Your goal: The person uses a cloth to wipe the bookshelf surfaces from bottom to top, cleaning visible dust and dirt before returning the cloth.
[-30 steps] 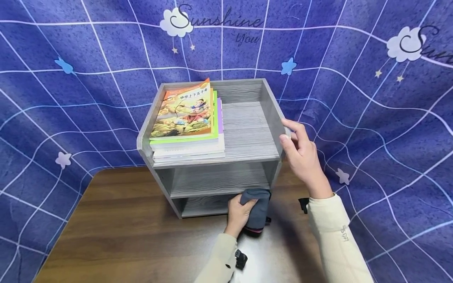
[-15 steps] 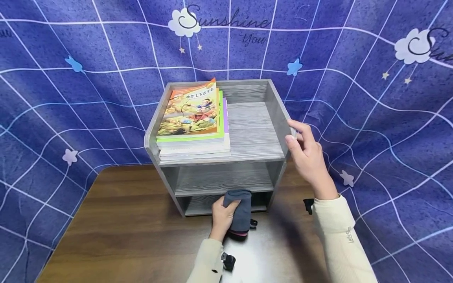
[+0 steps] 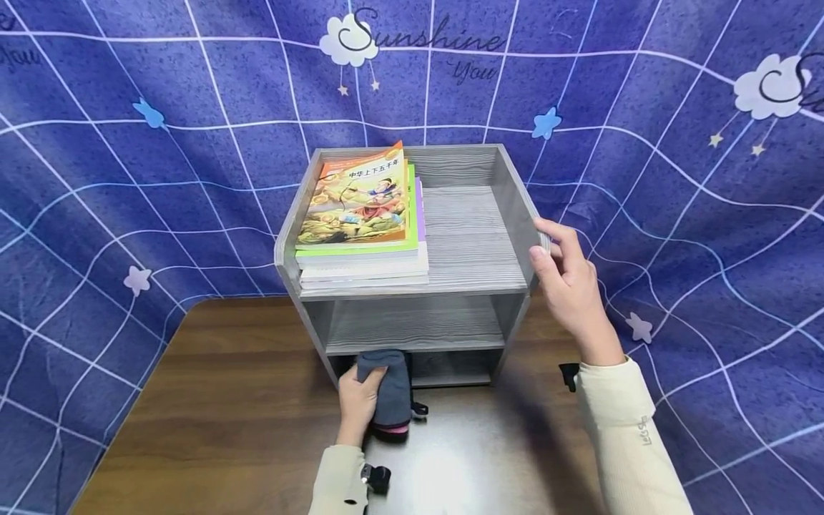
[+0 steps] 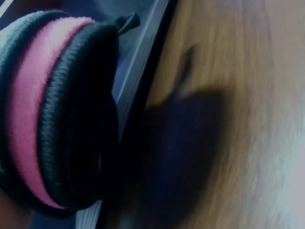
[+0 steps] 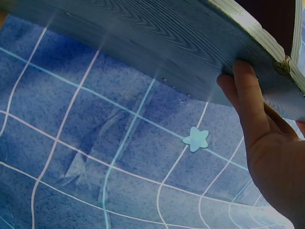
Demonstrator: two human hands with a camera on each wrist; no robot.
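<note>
My left hand (image 3: 357, 402) grips a folded dark grey cloth (image 3: 390, 393), with the thumb across its upper face. In the left wrist view the cloth (image 4: 28, 105) shows a pink layer between dark edges, and a small dark loop (image 4: 127, 23) sticks out at its top. It is at the front edge of the lowest shelf level, towards the left; whether it touches the edge I cannot tell. With its thumb at the front edge and fingers on the outer face, my right hand (image 3: 571, 290) holds the right side panel of a grey wood-grain shelf (image 3: 515, 197).
A stack of books (image 3: 357, 204) lies on the left of the top level. Below are the middle level (image 3: 415, 325) and lowest level (image 3: 453, 368). The shelf stands on a brown wooden table (image 3: 238, 400), before a blue patterned curtain (image 3: 212, 164).
My left hand has carried the cloth leftward along the front of the lowest level, from its right end. The right hand keeps hold of the side panel. The head view has shifted slightly.
</note>
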